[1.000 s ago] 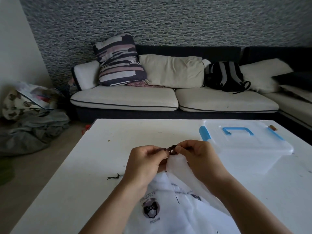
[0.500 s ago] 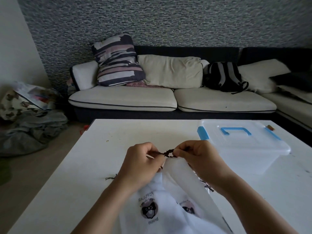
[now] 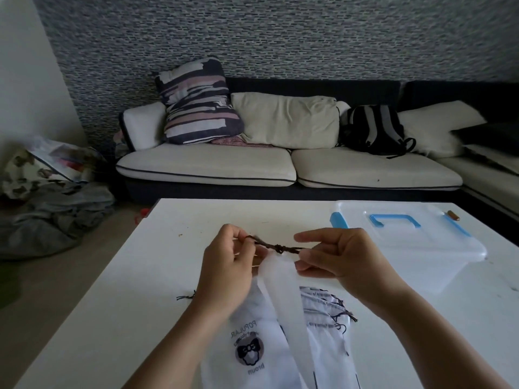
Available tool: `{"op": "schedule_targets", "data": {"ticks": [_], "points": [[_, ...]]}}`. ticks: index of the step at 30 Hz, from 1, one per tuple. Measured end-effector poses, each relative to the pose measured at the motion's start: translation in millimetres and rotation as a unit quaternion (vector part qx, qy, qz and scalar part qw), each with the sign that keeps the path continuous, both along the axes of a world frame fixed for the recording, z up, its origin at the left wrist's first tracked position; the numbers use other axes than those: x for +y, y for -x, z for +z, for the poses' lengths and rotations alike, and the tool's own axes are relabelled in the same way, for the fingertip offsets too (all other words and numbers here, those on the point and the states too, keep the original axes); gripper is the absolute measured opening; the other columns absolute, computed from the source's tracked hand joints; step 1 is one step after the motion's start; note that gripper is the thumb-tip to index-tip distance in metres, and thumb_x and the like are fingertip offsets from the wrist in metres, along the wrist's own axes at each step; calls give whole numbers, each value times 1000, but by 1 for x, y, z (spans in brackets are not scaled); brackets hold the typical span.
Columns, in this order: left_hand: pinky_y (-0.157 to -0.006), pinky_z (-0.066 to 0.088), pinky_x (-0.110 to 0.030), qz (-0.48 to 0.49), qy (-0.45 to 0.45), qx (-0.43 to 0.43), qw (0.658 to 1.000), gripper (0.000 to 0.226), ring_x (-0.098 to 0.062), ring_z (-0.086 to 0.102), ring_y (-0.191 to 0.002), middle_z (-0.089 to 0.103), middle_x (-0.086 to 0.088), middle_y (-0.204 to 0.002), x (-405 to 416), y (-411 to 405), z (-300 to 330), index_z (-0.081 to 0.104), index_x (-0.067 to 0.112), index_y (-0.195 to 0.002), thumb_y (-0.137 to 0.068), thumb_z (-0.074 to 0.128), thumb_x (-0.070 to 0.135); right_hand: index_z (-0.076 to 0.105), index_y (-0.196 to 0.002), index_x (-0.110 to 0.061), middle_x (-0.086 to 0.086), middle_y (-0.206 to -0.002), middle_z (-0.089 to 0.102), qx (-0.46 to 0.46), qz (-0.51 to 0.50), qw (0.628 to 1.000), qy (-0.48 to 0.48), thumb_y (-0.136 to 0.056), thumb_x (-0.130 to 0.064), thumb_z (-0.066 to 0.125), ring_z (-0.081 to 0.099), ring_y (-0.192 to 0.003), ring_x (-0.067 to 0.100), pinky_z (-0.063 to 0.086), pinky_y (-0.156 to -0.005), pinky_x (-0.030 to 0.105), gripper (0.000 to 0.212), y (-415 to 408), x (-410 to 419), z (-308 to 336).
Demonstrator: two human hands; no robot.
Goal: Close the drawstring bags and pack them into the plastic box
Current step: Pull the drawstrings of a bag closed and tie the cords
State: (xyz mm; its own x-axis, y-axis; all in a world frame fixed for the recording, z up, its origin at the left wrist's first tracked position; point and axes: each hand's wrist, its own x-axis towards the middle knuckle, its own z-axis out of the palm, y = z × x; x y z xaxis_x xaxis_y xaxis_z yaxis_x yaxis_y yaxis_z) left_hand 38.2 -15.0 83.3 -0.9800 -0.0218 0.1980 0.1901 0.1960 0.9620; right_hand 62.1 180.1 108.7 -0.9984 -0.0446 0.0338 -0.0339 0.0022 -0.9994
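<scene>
A white drawstring bag (image 3: 283, 287) hangs gathered at its mouth from a dark cord (image 3: 278, 246) stretched between my hands, with a knot at the cord's middle. My left hand (image 3: 227, 265) pinches the cord's left end. My right hand (image 3: 339, 256) pinches its right end, forefinger stretched out above. Under them several more white bags (image 3: 252, 352) with a round dark logo lie flat on the white table (image 3: 157, 276). The clear plastic box (image 3: 407, 245), lid on, with blue handle and clips, stands at the right.
A short piece of dark thread (image 3: 186, 297) lies on the table left of my left wrist. A small brown cylinder (image 3: 453, 215) lies behind the box. Beyond the table stands a sofa (image 3: 289, 164) with cushions and a backpack (image 3: 375, 127). Clothes are heaped on the floor at left.
My hands have moved apart, pulling the cord out straight between them, and the bag's mouth has bunched up tight under the knot.
</scene>
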Motion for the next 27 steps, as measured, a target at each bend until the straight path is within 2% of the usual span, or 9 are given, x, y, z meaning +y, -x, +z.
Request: {"op": "schedule_targets", "data": {"ticks": [2,7,11,20,23,25,27], "points": [[-61,58,-22,17,19,23,999,8,-12,75,-71,76,0,-78,-3,2,1,55,7,-93,-101,52,9,72,-104,-2,23,-79,74,12,-16,1000,-15,-87,3,66,76,-77,28,61,-70,26,18,1,5,1],[-58,57,-20,64,-43,-1,997,8,-16,74,-66,75,-6,-77,4,2,-2,55,1,-94,-101,51,4,75,-96,2,22,-76,74,29,-57,997,-46,-88,6,67,75,-76,30,61,-66,25,12,3,8,-2],[-59,59,-27,96,-111,-42,988,8,-23,74,-69,74,-15,-82,8,6,-5,54,2,-96,-102,48,3,77,-94,-2,16,-73,75,54,-80,993,-64,-87,5,68,75,-73,27,60,-67,23,13,4,7,-6],[-63,61,-32,132,-124,-43,983,9,-19,74,-76,74,-7,-85,25,14,-5,54,7,-97,-103,47,8,77,-93,-3,15,-73,75,79,-106,989,-62,-88,4,68,76,-72,25,62,-69,26,13,6,12,-10],[-56,58,-26,126,-154,-53,979,9,-18,74,-74,74,-9,-86,34,14,-5,53,4,-101,-104,45,7,77,-92,-2,16,-72,75,81,-117,988,-59,-88,5,68,75,-71,26,61,-67,26,12,7,16,-13],[-58,58,-28,103,-165,-80,978,10,-18,75,-77,75,-9,-91,39,15,-6,54,6,-104,-104,44,9,77,-92,-2,17,-73,75,82,-127,987,-53,-88,4,68,75,-71,27,62,-68,28,12,7,21,-15],[-65,58,-35,43,-188,-139,971,15,-19,74,-87,76,-8,-100,47,17,-8,55,8,-110,-105,44,16,76,-93,-3,17,-74,75,76,-138,987,-34,-89,3,68,76,-73,27,62,-71,29,11,7,28,-17]]}}
